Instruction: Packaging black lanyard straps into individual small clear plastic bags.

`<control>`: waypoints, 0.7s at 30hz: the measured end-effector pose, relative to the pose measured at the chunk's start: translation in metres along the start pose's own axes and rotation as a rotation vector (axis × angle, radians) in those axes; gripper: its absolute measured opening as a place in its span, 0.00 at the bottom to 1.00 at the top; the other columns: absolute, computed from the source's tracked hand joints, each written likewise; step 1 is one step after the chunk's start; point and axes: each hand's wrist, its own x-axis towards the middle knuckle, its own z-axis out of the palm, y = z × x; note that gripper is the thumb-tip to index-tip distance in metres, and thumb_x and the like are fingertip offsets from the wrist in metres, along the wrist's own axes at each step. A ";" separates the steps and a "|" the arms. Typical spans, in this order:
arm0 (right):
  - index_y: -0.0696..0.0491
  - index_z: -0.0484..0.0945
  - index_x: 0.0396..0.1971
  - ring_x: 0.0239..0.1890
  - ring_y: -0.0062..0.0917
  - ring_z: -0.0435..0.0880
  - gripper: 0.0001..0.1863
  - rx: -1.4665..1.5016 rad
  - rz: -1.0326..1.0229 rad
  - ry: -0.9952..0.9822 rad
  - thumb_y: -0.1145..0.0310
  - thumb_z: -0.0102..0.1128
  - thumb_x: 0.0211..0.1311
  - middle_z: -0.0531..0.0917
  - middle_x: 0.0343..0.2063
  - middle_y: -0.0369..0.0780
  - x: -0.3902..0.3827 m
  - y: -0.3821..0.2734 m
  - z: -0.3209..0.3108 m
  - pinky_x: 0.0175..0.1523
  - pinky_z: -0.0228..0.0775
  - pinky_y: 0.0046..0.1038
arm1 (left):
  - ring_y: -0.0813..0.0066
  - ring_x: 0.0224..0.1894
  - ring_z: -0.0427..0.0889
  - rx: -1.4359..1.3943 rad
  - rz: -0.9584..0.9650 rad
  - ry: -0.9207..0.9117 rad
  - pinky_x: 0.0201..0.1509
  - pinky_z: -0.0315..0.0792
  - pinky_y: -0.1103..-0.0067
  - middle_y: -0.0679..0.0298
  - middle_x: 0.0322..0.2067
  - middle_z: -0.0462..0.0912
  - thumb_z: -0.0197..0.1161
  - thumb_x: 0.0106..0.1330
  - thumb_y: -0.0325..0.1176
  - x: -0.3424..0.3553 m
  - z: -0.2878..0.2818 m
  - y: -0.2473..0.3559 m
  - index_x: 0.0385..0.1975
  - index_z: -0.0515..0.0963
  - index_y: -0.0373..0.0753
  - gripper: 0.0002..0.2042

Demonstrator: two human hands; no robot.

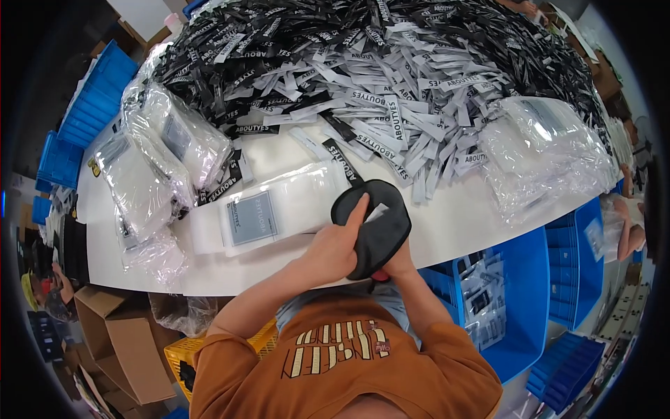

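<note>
A black padded sleep mask (385,227) is held up at the front edge of the table, with a small white tag on its face. My left hand (336,248) grips its left side, index finger stretched along the dark fabric and the other fingers curled. From behind and below, my right hand (400,261) holds the right edge; most of its fingers are hidden by the mask. Just left of the mask lies a stack of frosted plastic bags (293,202) with a grey printed panel. A black printed strip (340,162) lies right above the mask.
A big heap of black and white printed strips (391,91) covers the far table. Clear-wrapped bag bundles stand at left (143,181) and right (537,150). Below the table edge are a blue bin (520,279) holding packaged items, a yellow crate (183,343) and a cardboard box (136,342).
</note>
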 end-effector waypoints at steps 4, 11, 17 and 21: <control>0.56 0.70 0.48 0.41 0.27 0.77 0.18 0.380 0.073 0.171 0.67 0.58 0.58 0.77 0.40 0.40 0.013 0.022 -0.026 0.46 0.70 0.26 | 0.49 0.20 0.75 -0.097 0.072 -0.183 0.29 0.70 0.65 0.50 0.14 0.73 0.50 0.57 0.25 -0.020 -0.007 0.008 0.65 0.42 0.32 0.35; 0.56 0.64 0.53 0.42 0.24 0.77 0.21 0.247 0.196 0.337 0.67 0.53 0.62 0.76 0.43 0.39 0.012 0.007 -0.041 0.46 0.72 0.27 | 0.70 0.32 0.77 -0.077 -0.090 0.383 0.36 0.71 0.76 0.60 0.27 0.77 0.57 0.51 0.20 0.032 -0.091 -0.080 0.30 0.75 0.35 0.07; 0.57 0.69 0.50 0.44 0.24 0.77 0.20 0.485 0.302 0.376 0.75 0.57 0.56 0.77 0.42 0.40 0.006 0.011 -0.026 0.49 0.71 0.26 | 0.61 0.34 0.77 0.547 0.223 0.286 0.37 0.71 0.70 0.59 0.35 0.74 0.60 0.51 0.23 0.101 -0.110 -0.113 0.31 0.77 0.39 0.08; 0.57 0.70 0.48 0.44 0.24 0.77 0.18 0.349 0.243 0.221 0.78 0.54 0.56 0.79 0.40 0.39 0.005 0.013 -0.028 0.49 0.71 0.26 | 0.58 0.37 0.77 0.908 0.328 0.039 0.40 0.72 0.68 0.59 0.35 0.75 0.62 0.51 0.26 0.121 -0.119 -0.117 0.36 0.78 0.40 0.11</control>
